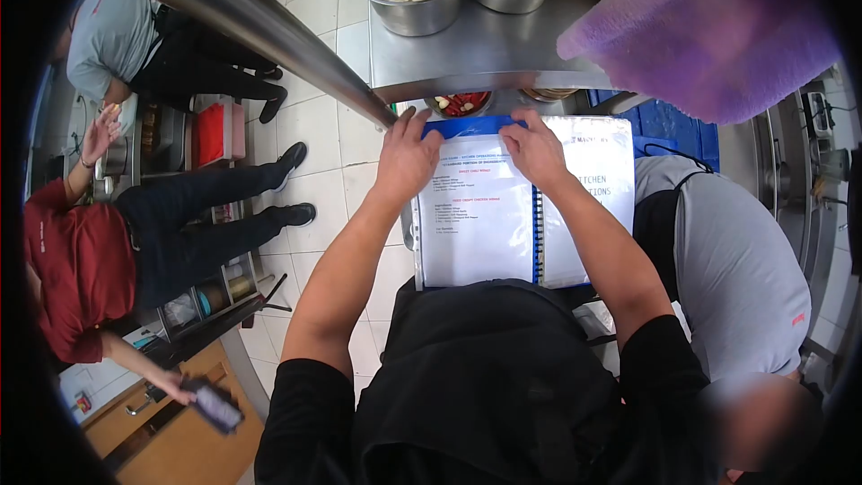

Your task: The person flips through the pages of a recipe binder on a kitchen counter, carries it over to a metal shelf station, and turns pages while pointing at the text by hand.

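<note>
The person's arms reached forward, the left forearm (339, 256) and the right forearm (607, 238) bare and slanting inward from wide-set elbows. The left grip (410, 151) and the right grip (540, 149) stood apart, roughly level, backs upward (nearly mirror images of each other). On both, the fingers (410, 120) curled forward, the thumbs (435, 138) turned inward toward one another, and the wrists ran almost straight.

Blue spiral-bound folder (465, 128) | white right-hand page (612, 162): we read "ITCHEN", "TIONS", partly covered | white left-hand printed page (476, 247): we read "Ingredients"; smaller lines blur
</note>
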A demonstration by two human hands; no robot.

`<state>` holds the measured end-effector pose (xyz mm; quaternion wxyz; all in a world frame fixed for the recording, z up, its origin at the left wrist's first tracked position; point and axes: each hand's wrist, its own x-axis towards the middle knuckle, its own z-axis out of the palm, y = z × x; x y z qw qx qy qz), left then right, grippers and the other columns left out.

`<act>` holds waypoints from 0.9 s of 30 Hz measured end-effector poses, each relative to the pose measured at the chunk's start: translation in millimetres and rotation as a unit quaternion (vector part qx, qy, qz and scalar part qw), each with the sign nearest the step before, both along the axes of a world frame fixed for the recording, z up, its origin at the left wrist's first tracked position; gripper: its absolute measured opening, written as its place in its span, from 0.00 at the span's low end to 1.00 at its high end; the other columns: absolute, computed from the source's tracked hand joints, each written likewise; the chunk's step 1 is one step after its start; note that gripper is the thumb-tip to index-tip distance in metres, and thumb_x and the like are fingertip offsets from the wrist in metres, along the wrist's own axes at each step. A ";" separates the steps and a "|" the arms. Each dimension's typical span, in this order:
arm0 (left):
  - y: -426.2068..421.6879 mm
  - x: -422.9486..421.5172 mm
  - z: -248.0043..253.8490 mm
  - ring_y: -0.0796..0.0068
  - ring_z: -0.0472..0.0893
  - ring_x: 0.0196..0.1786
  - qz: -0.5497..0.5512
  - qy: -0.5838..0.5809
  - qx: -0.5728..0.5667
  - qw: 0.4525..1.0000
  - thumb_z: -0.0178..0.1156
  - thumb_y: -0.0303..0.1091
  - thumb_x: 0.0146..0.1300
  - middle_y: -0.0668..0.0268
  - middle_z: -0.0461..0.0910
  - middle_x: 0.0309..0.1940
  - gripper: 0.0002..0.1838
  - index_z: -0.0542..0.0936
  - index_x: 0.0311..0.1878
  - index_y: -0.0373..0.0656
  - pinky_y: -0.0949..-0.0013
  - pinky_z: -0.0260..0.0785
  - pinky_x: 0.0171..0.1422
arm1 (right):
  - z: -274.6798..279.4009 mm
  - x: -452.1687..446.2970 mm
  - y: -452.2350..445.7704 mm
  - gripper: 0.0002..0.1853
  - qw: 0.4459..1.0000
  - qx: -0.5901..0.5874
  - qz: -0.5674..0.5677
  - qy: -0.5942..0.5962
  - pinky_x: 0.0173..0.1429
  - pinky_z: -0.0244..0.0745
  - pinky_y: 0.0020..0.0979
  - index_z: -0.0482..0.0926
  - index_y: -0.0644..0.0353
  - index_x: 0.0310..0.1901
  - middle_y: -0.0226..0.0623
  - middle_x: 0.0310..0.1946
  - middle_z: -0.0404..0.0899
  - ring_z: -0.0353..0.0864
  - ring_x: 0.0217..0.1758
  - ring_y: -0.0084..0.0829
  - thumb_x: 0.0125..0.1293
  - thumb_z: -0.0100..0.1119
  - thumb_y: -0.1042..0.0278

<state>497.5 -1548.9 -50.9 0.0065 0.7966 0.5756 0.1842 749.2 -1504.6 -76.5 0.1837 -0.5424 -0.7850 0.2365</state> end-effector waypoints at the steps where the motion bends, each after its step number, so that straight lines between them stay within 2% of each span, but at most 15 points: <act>1: -5.0 0.3 -1.0 0.47 0.73 0.67 -0.011 -0.007 -0.024 1.000 0.64 0.29 0.59 0.55 0.77 0.61 0.07 0.81 0.41 0.45 0.47 0.69 0.67 | 3.9 2.7 -3.0 0.05 0.999 0.012 0.025 -0.029 0.59 0.76 0.45 0.87 0.52 0.39 0.38 0.57 0.76 0.79 0.56 0.46 0.62 0.65 0.69; 3: -17.0 0.7 -7.9 0.46 0.68 0.72 -0.034 -0.023 -0.074 0.996 0.63 0.28 0.57 0.53 0.74 0.65 0.07 0.80 0.40 0.44 0.43 0.63 0.72 | 12.7 9.7 -13.8 0.05 0.993 0.034 0.074 -0.089 0.65 0.71 0.46 0.87 0.52 0.37 0.36 0.57 0.77 0.74 0.63 0.44 0.60 0.65 0.69; 6: -28.6 4.6 -15.5 0.45 0.68 0.72 -0.018 -0.039 -0.067 0.997 0.65 0.27 0.55 0.53 0.72 0.67 0.08 0.80 0.39 0.43 0.44 0.62 0.73 | 2.9 18.8 -27.9 0.05 0.982 0.101 0.135 -0.083 0.72 0.61 0.48 0.87 0.54 0.35 0.34 0.56 0.78 0.68 0.68 0.43 0.58 0.66 0.68; 9: -28.6 8.5 -11.7 0.43 0.66 0.73 -0.002 -0.057 -0.069 0.996 0.65 0.27 0.54 0.51 0.69 0.69 0.08 0.80 0.38 0.44 0.45 0.62 0.73 | -4.9 21.7 -27.7 0.07 0.966 0.139 0.193 -0.099 0.73 0.59 0.50 0.86 0.57 0.35 0.34 0.57 0.78 0.68 0.67 0.45 0.62 0.64 0.65; 12: -29.4 10.6 -7.3 0.40 0.65 0.74 0.002 -0.069 -0.094 0.993 0.65 0.26 0.53 0.48 0.65 0.72 0.07 0.80 0.36 0.45 0.46 0.62 0.75 | 21.5 14.0 -24.4 0.10 0.965 0.166 0.196 -0.056 0.73 0.59 0.49 0.85 0.59 0.35 0.36 0.53 0.81 0.71 0.64 0.45 0.65 0.62 0.62; 15: -28.4 8.4 -1.2 0.38 0.63 0.75 -0.005 -0.092 -0.120 0.988 0.65 0.27 0.54 0.46 0.63 0.74 0.05 0.81 0.35 0.45 0.48 0.62 0.76 | 24.5 -1.3 -3.0 0.12 0.982 0.026 0.185 -0.015 0.71 0.65 0.46 0.85 0.61 0.38 0.39 0.49 0.84 0.77 0.61 0.45 0.68 0.60 0.60; 18: -27.6 10.4 5.1 0.38 0.63 0.75 -0.014 -0.098 -0.142 0.985 0.65 0.27 0.54 0.45 0.62 0.74 0.05 0.82 0.35 0.45 0.48 0.63 0.75 | 32.1 -28.7 22.0 0.10 0.973 -0.141 0.149 -0.103 0.64 0.74 0.45 0.84 0.60 0.41 0.44 0.48 0.85 0.81 0.56 0.47 0.66 0.62 0.62; 21: -25.8 12.5 11.5 0.38 0.64 0.75 -0.022 -0.093 -0.168 0.981 0.65 0.28 0.53 0.45 0.62 0.74 0.05 0.82 0.35 0.45 0.49 0.63 0.75 | 29.4 -47.4 36.2 0.11 0.953 -0.187 0.147 -0.189 0.61 0.77 0.45 0.84 0.59 0.46 0.46 0.52 0.84 0.81 0.59 0.46 0.66 0.61 0.65; 27: -25.0 13.6 17.2 0.40 0.67 0.73 -0.029 -0.110 -0.187 0.976 0.65 0.27 0.53 0.44 0.63 0.73 0.06 0.81 0.35 0.44 0.50 0.64 0.75 | 21.2 -63.3 43.7 0.13 0.921 -0.235 0.173 -0.259 0.63 0.76 0.44 0.83 0.56 0.49 0.48 0.54 0.83 0.80 0.62 0.45 0.62 0.62 0.69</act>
